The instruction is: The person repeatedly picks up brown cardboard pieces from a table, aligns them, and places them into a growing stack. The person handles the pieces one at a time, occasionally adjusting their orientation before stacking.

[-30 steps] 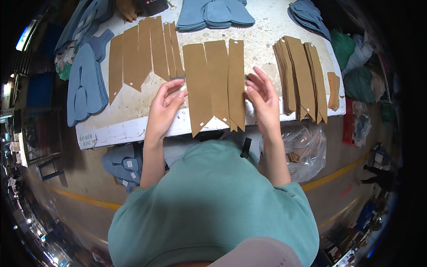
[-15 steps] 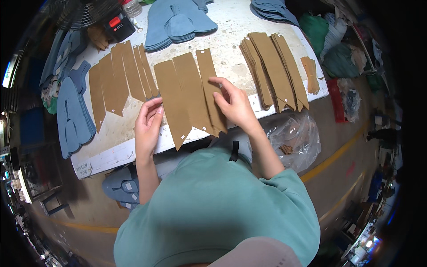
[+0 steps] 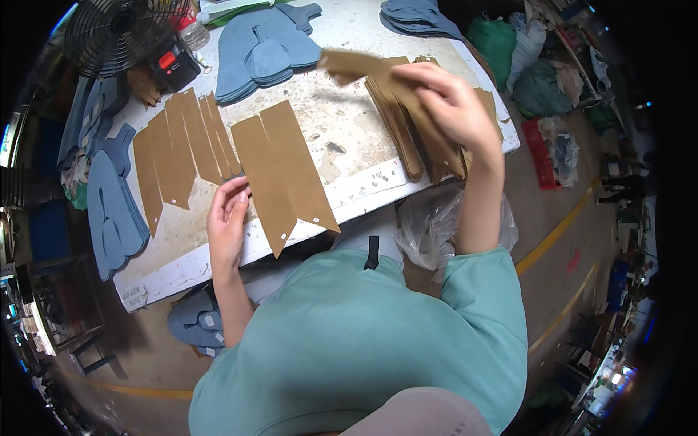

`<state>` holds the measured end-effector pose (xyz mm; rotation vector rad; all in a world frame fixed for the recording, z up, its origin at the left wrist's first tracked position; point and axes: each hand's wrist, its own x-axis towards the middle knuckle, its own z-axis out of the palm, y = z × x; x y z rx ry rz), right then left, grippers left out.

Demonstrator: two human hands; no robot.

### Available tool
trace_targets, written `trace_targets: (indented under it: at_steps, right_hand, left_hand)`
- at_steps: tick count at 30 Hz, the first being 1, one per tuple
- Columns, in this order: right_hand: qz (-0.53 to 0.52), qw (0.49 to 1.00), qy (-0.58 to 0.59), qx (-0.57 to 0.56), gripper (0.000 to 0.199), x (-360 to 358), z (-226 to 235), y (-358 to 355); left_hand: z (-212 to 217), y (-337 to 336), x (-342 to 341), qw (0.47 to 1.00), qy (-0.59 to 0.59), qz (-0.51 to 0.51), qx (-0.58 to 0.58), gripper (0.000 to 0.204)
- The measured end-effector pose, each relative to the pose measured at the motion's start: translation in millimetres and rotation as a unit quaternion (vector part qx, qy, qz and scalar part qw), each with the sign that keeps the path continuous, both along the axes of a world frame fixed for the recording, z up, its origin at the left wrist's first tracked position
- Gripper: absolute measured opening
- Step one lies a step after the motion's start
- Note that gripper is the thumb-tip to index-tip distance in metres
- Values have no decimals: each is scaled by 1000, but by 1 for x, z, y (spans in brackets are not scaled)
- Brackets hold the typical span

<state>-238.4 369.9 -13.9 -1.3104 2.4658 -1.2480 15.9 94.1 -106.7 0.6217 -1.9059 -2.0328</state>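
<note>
Two long brown pointed cut pieces [image 3: 285, 171] lie side by side on the white worktable [image 3: 182, 265], their tips over its front edge. My left hand [image 3: 227, 218] rests flat on the table against the left one, fingers apart. My right hand [image 3: 443, 98] is raised above the table's right side and grips one brown piece [image 3: 349, 65], which hangs blurred in the air. Below that hand sits a stack of the same brown pieces [image 3: 407, 131].
More brown pieces [image 3: 178, 149] lie fanned at the left. Blue shaped pieces [image 3: 265, 54] are piled at the back and along the left edge [image 3: 109, 211]. A black fan [image 3: 120, 29] and a black-red box [image 3: 173, 67] stand at the back left. A clear plastic bag [image 3: 429, 232] hangs below the table.
My right hand has lifted the rightmost brown piece off the front group and carried it up and to the right, over the stack. My left hand stays at the left piece.
</note>
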Motion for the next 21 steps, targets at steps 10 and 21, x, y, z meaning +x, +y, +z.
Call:
trace_targets:
  at_steps: [10,21]
  right_hand:
    - [-201,928,-276,-147,40,-21,-76,107]
    - [-279,940,-188,-50,36,-15,-79,108]
  left_hand:
    - [-7,0,0,1000,-8,-7,-16,28]
    - [-4,2,-2,998,-2,-28,-63,39]
